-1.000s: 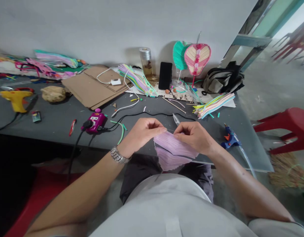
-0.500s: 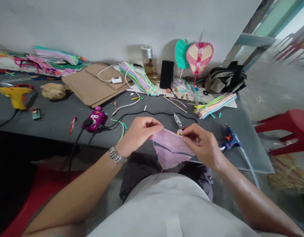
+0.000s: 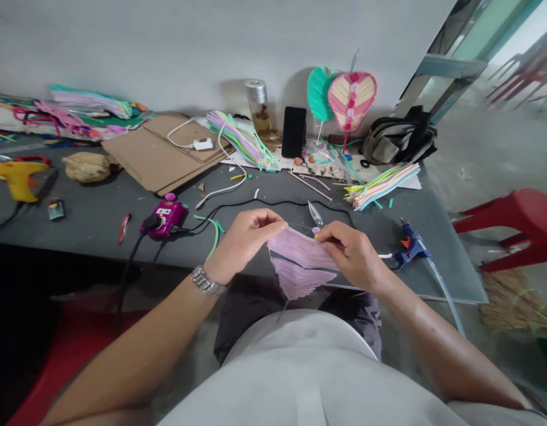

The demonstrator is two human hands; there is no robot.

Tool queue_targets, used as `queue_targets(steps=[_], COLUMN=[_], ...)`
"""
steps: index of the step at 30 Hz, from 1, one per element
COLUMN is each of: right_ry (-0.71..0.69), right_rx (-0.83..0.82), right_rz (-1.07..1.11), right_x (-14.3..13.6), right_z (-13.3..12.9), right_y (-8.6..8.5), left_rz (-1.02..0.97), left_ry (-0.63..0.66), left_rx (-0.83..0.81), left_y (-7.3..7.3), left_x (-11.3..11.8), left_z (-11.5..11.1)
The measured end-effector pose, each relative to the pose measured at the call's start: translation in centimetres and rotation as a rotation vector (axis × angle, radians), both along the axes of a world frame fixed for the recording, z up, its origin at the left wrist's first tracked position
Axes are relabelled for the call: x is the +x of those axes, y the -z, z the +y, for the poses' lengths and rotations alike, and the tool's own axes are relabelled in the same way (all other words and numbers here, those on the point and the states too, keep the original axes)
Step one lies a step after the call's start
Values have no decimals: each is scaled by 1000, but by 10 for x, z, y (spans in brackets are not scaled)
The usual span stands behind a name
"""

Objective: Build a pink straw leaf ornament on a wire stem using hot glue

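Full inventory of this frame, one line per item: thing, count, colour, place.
straw fan piece: 1, lilac, held over the table edge
scissors: 1, metal, behind the hands
glue gun: 1, blue, right of the hands
glue gun: 1, yellow, far left
power strip: 1, purple, table left of centre
straw bundles: several, pastel, back and right
finished fans: 2, pink and teal, against the wall
phone: 1, black, leaning at the wall
bottle: 1, metal-capped, beside the phone
cardboard: sheets, brown, back left
bag: 1, grey-black, back right
stool: 1, red, right
left hand: pinching the piece
right hand: pinching the piece
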State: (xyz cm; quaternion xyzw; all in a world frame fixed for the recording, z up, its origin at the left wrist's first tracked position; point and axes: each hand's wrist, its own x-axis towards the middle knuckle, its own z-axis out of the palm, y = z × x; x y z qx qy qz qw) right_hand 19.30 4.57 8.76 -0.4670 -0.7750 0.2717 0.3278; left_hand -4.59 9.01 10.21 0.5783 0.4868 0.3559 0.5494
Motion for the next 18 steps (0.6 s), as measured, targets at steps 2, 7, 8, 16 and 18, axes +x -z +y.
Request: queue_targets(steps=[2, 7, 8, 16, 18], right_ry=[12, 30, 29, -11, -22], right_rx=[-10, -35, -41, -123, -127], right_rz=[2, 11, 18, 24, 28], right_x=[-2, -7, -8, -13, -14], right_z=[3, 9, 10, 18, 21], right_y=[0, 5, 6, 7, 6], left_rz=[-64, -141, -148, -319, -325], left_ry=[-46, -129, -139, -271, -287], left_rx=[-37, -133, -137, -155, -143], left_y=[7, 19, 20, 36, 38], left_x=[2, 4, 5, 14, 18], left_z=[0, 0, 0, -7, -9])
